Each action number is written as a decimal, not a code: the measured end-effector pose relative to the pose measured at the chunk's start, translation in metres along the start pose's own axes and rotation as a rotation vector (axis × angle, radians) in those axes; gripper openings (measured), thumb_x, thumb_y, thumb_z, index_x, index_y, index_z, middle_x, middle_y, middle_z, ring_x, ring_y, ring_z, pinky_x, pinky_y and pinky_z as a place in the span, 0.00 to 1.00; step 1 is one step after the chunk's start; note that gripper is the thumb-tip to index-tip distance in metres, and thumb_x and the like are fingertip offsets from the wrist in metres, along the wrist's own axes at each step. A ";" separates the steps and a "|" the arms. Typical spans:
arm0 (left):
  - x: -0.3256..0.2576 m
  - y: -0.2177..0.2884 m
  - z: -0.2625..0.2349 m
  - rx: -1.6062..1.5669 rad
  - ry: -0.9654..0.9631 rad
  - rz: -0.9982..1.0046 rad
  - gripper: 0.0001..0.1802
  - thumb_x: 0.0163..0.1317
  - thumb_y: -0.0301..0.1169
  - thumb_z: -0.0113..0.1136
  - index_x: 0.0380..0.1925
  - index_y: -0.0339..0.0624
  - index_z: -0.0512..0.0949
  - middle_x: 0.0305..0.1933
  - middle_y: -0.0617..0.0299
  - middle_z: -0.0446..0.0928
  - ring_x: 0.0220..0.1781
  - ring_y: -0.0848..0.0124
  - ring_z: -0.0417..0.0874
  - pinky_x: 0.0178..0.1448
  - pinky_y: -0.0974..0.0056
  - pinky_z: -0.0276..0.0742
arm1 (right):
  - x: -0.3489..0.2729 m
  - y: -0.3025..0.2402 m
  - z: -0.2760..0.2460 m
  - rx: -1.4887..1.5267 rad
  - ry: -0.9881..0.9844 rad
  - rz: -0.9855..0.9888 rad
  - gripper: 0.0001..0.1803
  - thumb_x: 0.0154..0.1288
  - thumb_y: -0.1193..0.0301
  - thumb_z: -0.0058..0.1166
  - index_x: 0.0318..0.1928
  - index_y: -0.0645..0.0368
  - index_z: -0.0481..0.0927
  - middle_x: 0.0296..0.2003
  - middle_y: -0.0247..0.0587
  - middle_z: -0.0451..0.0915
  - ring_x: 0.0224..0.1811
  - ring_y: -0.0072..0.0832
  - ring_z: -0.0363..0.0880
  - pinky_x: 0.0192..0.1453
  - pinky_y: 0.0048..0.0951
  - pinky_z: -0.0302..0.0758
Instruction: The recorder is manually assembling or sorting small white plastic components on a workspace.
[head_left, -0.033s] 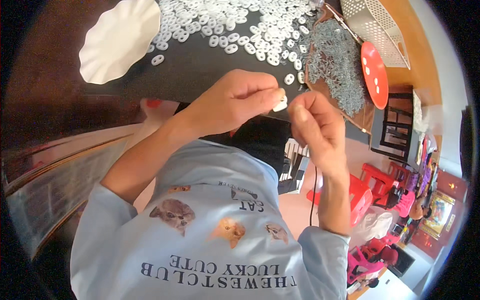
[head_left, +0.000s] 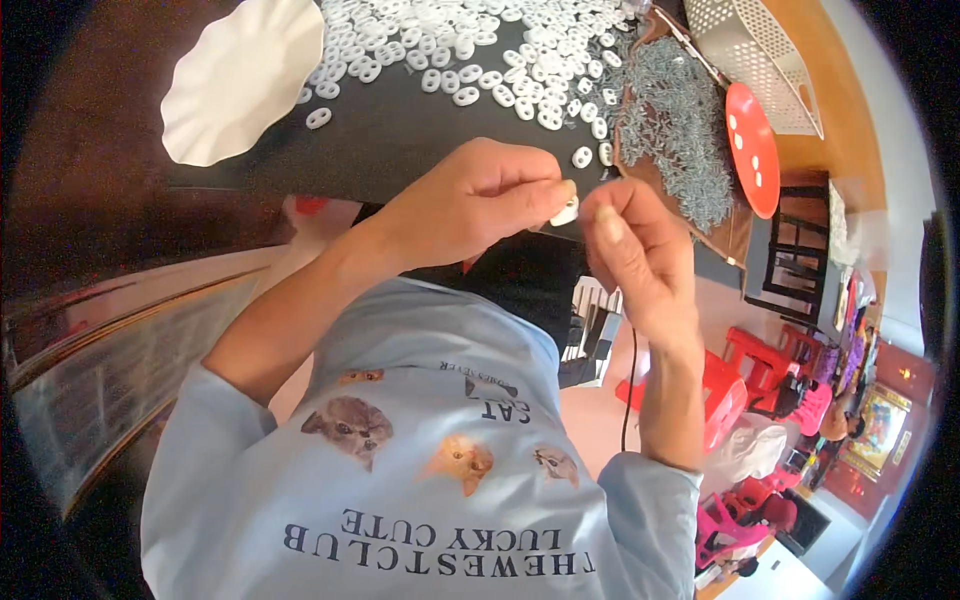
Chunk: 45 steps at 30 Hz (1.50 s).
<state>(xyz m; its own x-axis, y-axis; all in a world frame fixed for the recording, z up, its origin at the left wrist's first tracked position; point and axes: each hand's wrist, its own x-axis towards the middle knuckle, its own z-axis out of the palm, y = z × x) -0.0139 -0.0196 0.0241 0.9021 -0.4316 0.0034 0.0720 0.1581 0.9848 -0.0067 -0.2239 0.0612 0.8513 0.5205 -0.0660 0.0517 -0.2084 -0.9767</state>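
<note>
A home workshop: a worktable (head_left: 400,150) heaped with white rings (head_left: 480,50) and metal clips (head_left: 680,130), red chairs (head_left: 750,360) nearby.

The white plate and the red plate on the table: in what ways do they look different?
The white plate has a wavy, scalloped rim and is plain; the red plate has a smooth rim and a few white spots. The white plate lies at the left of the dark mat, the red plate at the right, beside the heap of small grey metal pieces. Both look empty.
</note>
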 end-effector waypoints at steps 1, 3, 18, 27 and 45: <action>0.001 -0.003 0.000 -0.017 -0.004 -0.010 0.19 0.69 0.38 0.51 0.19 0.42 0.70 0.16 0.74 0.63 0.16 0.85 0.60 0.18 0.74 0.56 | 0.003 -0.004 0.005 -0.008 0.029 -0.015 0.16 0.73 0.59 0.46 0.41 0.61 0.73 0.22 0.25 0.67 0.20 0.11 0.58 0.22 0.16 0.54; 0.002 -0.002 0.000 -0.024 -0.016 -0.026 0.19 0.69 0.38 0.51 0.19 0.42 0.70 0.17 0.74 0.64 0.16 0.85 0.61 0.18 0.75 0.56 | 0.008 -0.007 0.000 -0.008 -0.019 0.054 0.13 0.73 0.63 0.47 0.40 0.62 0.73 0.24 0.25 0.67 0.24 0.12 0.59 0.27 0.17 0.57; 0.020 -0.001 0.015 0.038 0.008 0.030 0.18 0.72 0.38 0.47 0.23 0.41 0.71 0.19 0.72 0.66 0.20 0.84 0.62 0.24 0.74 0.58 | -0.001 0.007 -0.021 0.088 -0.012 0.096 0.06 0.70 0.73 0.51 0.35 0.62 0.73 0.24 0.22 0.68 0.26 0.10 0.59 0.27 0.17 0.58; 0.014 -0.001 0.006 0.159 0.095 0.007 0.15 0.68 0.33 0.51 0.23 0.38 0.71 0.19 0.71 0.65 0.23 0.83 0.62 0.26 0.72 0.59 | 0.015 0.008 -0.140 -0.273 0.681 0.036 0.11 0.69 0.65 0.53 0.31 0.59 0.76 0.18 0.21 0.65 0.17 0.09 0.58 0.20 0.17 0.53; 0.018 -0.020 -0.011 0.268 0.126 0.020 0.13 0.66 0.31 0.54 0.24 0.35 0.71 0.17 0.68 0.65 0.22 0.81 0.63 0.25 0.69 0.60 | 0.085 0.021 -0.111 -0.872 0.228 -0.311 0.11 0.69 0.69 0.51 0.47 0.63 0.77 0.26 0.37 0.72 0.28 0.22 0.69 0.32 0.28 0.68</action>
<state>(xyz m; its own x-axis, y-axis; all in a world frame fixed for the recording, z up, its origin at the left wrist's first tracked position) 0.0053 -0.0209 0.0029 0.9491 -0.3145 0.0180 -0.0460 -0.0820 0.9956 0.1246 -0.2756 0.0574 0.8104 0.5018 0.3025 0.5857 -0.6799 -0.4413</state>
